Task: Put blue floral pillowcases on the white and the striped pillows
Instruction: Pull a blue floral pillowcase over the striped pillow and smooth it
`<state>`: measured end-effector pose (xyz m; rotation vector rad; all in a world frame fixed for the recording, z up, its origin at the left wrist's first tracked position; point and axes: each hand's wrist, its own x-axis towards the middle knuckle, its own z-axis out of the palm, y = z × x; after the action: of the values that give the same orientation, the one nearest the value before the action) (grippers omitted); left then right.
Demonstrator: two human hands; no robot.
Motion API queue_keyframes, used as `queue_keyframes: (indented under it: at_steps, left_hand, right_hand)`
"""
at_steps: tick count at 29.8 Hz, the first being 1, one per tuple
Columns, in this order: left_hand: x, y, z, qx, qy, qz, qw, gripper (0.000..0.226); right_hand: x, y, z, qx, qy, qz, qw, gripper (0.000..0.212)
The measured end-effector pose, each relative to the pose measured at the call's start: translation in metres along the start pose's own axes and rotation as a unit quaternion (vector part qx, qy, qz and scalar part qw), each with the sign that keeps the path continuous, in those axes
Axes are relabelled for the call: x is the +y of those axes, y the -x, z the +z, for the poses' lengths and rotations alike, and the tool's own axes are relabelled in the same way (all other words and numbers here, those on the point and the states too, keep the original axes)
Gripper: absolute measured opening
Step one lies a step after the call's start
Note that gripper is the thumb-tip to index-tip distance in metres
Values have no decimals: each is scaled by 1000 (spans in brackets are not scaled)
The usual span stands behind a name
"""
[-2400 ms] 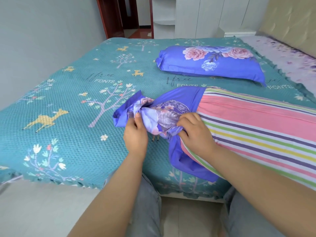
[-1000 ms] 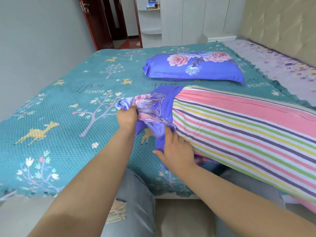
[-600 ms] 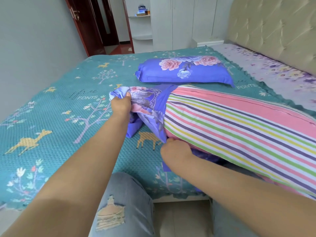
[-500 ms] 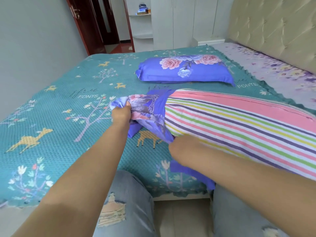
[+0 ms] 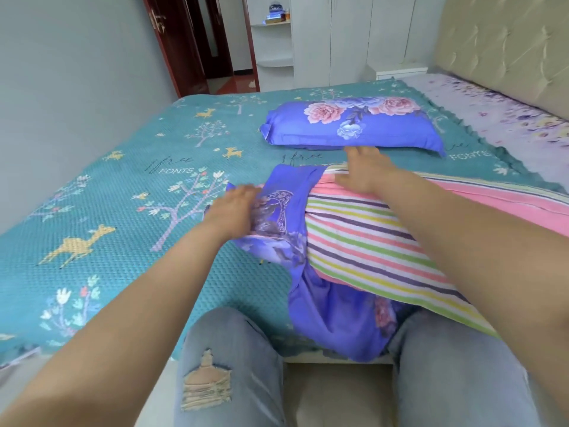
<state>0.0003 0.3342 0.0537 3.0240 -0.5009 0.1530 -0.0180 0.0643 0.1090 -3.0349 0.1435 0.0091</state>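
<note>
Teal quilted bedspread (image 5: pixel 129 241) with tree and deer motifs covers the bed and carries everything else. Striped pillow (image 5: pixel 369 238), lying across the near right of the bed, has only its left end inside the blue floral pillowcase (image 5: pixel 332 315), whose loose remainder is bunched there and hangs over the bed edge. Farther back lies a finished pillow (image 5: pixel 351 127), fully cased in blue floral fabric, apart from the striped one. Right hand (image 5: pixel 363 174) rests on the striped pillow's far top edge, fingers spread fairly straight, gripping nothing evident. Left hand (image 5: pixel 237 211), blurred, lies on the bunched closed end of the case; whether it pinches fabric cannot be told. Step in hand, by judgement: sleeving the second pillow. Next: draw the case's open hem rightward along the pillow.
</note>
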Motion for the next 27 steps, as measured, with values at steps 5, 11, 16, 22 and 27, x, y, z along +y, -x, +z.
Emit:
queue_keyframes:
  at_steps: [5, 11, 16, 22, 27]
  left_hand:
    - [34, -13, 15, -17, 91, -33, 995, 59]
    - [82, -32, 18, -33, 126, -2, 991, 63]
    - [95, -30, 20, 34, 85, -64, 994, 21]
    - [90, 2, 29, 94, 113, -49, 988, 9]
    - [85, 9, 25, 123, 185, -56, 973, 6]
  right_hand:
    - [10, 1, 45, -76, 49, 38, 995, 114]
    - [-1, -4, 9, -159, -8, 30, 987, 107]
    - [17, -25, 11, -119, 27, -9, 993, 77]
    - [41, -46, 9, 27, -11, -3, 1000, 87]
    - [38, -41, 19, -104, -55, 22, 993, 109]
